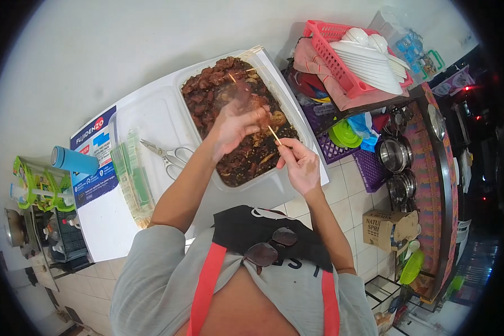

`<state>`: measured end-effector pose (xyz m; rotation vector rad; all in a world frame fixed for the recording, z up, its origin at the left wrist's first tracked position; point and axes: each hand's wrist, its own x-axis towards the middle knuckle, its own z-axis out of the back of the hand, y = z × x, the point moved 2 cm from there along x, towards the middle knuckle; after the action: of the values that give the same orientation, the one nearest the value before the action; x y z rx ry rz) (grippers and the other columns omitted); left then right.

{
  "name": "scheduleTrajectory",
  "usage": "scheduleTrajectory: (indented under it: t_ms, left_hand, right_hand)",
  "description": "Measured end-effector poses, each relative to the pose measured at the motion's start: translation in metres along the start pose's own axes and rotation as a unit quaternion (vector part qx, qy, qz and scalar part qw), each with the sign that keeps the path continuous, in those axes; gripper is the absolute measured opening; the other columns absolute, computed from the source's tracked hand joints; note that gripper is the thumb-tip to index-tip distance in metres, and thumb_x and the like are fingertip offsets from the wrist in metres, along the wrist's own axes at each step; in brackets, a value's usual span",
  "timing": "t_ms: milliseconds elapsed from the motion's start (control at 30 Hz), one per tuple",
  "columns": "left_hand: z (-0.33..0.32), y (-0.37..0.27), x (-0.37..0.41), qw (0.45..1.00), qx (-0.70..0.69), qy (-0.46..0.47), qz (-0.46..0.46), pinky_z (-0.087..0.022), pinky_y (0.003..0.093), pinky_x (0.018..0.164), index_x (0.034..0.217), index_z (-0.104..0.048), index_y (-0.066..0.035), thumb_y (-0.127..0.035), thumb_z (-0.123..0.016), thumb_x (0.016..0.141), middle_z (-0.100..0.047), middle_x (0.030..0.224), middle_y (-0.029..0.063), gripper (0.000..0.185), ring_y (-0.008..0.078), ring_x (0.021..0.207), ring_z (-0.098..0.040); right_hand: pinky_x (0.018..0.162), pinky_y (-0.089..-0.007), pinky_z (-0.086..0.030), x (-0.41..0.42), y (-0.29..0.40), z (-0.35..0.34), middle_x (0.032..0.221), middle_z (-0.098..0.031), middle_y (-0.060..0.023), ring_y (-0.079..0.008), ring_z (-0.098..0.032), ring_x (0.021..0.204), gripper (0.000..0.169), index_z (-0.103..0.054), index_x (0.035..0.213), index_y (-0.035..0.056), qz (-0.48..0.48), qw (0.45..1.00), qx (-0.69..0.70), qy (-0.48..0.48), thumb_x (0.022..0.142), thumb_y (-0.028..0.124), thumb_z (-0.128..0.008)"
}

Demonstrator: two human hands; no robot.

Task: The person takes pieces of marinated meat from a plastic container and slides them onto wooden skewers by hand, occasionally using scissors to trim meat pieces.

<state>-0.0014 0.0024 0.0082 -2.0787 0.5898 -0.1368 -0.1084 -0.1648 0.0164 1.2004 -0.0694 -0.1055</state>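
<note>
A clear plastic tub holds dark marinated meat in brown liquid. Above it, my right hand pinches the lower end of a wooden skewer. The skewer's upper part runs into a piece of meat at the fingers of my left hand, which look slightly blurred. Other skewers stick out among the meat near the tub's far end. Left of the tub, steel scissors lie on a translucent plastic lid, beside a clear and green plastic packet of skewers.
A blue bottle stands at the left of the white table. At the right, a pink basket holds white plates on a stand. Steel pots and a cardboard box are farther right; a wall rises behind the table.
</note>
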Motion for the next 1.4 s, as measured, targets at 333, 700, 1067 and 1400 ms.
scheduleTrajectory:
  t_ms: [333,700,1067,1400]
  left_hand:
    - [-0.005,0.009,-0.006,0.999,-0.040,0.004,-0.025,-0.054,0.0366,0.090,0.124,-0.038,0.001,0.000,-0.065,0.086,-0.064,0.108,0.0172,0.047,0.0260,0.100,-0.065]
    - [-0.001,0.019,-0.004,0.997,-0.070,0.019,0.014,-0.052,0.0350,0.092,0.121,-0.049,-0.001,-0.005,-0.062,0.090,-0.065,0.108,0.0125,0.034,0.0235,0.102,-0.064]
    - [0.004,0.023,-0.004,0.995,-0.094,0.025,0.022,-0.051,0.0359,0.094,0.122,-0.051,-0.002,-0.005,-0.062,0.090,-0.064,0.111,0.0129,0.035,0.0245,0.107,-0.062]
    - [0.024,-0.003,-0.006,0.994,0.107,-0.024,0.010,-0.051,0.0328,0.089,0.125,-0.051,-0.003,-0.008,-0.067,0.087,-0.063,0.114,0.0092,0.041,0.0179,0.107,-0.061]
  right_hand:
    - [0.047,-0.0218,-0.036,-0.004,0.006,0.003,0.061,-0.063,-0.0018,-0.0038,-0.045,0.049,0.021,-0.066,0.108,0.0055,-0.006,0.998,-0.036,0.042,0.094,0.015,-0.055]
    - [0.053,-0.0273,-0.046,-0.002,0.005,-0.001,0.060,-0.062,-0.0059,-0.0099,-0.058,0.053,0.021,-0.065,0.103,0.0017,-0.096,0.991,0.062,0.067,0.093,0.017,-0.055]
    - [0.051,-0.0275,-0.045,-0.003,0.011,-0.008,0.059,-0.061,-0.0040,-0.0091,-0.057,0.053,0.017,-0.068,0.099,0.0040,0.015,0.997,-0.064,-0.027,0.092,0.014,-0.057]
    - [0.052,-0.0246,-0.042,-0.009,-0.002,0.016,0.058,-0.059,-0.0038,-0.0079,-0.054,0.053,0.019,-0.068,0.101,0.0037,-0.008,1.000,0.002,-0.028,0.093,0.015,-0.055]
